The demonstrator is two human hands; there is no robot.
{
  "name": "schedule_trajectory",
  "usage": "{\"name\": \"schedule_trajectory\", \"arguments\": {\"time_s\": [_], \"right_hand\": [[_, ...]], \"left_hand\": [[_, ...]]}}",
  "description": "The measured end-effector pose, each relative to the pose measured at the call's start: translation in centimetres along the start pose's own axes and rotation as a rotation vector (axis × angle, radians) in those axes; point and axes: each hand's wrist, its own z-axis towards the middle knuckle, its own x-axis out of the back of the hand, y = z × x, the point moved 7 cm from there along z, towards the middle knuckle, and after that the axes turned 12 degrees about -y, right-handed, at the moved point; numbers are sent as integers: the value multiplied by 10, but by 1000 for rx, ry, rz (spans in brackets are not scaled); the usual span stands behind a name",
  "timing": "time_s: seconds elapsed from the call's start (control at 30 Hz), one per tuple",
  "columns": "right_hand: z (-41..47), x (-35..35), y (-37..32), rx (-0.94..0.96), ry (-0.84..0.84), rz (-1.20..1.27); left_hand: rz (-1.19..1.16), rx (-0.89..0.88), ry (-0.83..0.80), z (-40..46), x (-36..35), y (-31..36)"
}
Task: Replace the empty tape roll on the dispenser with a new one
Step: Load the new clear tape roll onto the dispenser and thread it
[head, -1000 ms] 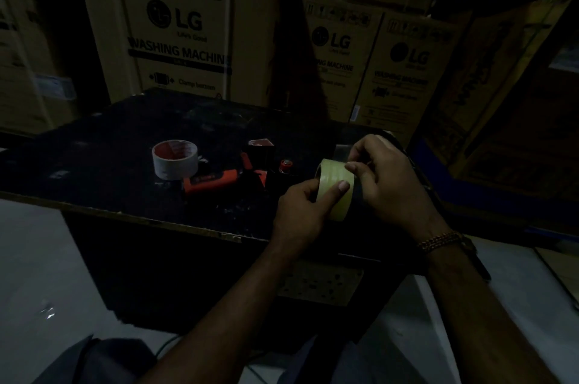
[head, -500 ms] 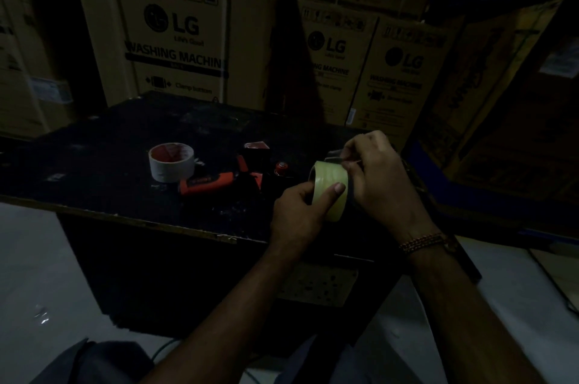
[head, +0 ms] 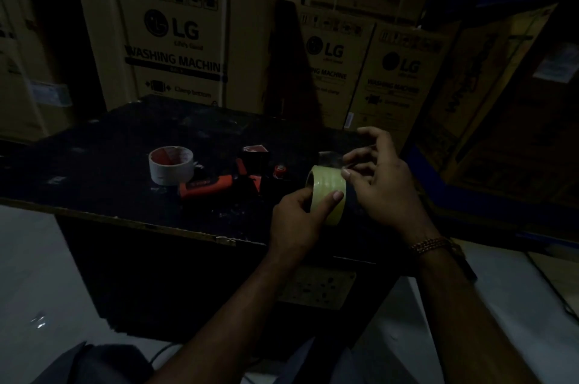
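A yellowish tape roll [head: 329, 187] stands on edge above the dark table, held by my left hand [head: 300, 211] with the thumb across its outer face. My right hand [head: 376, 183] is at the roll's top right, thumb and forefinger pinching a clear strip of tape [head: 330, 159] peeled off the roll, other fingers spread. The orange and black tape dispenser [head: 219, 183] lies on the table left of my hands, its handle pointing left. A white roll with a red core [head: 170, 164], nearly bare, stands flat further left.
The black table [head: 94, 170] has a worn front edge [head: 125, 217]. Big cardboard washing machine boxes [head: 175, 48] crowd the back and right. The floor below is pale. The scene is very dim.
My right hand has lifted off the roll and opened its fingers, drawing a clear strip of tape up and away. The left hand keeps its hold on the roll.
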Motion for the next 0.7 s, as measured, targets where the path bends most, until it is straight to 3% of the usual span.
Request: {"name": "schedule_trajectory", "arguments": {"time_s": [0.2, 0.43, 0.57, 0.7], "right_hand": [[2, 3, 6, -68, 50, 8], [-20, -12, 20, -304, 77, 139], [-32, -28, 8, -343, 5, 185], [-33, -31, -4, -305, 58, 140]], "left_hand": [[5, -1, 13, -2, -2, 0], [45, -3, 102, -8, 1, 3], [229, -13, 251, -15, 8, 13], [468, -6, 304, -19, 10, 28]]}}
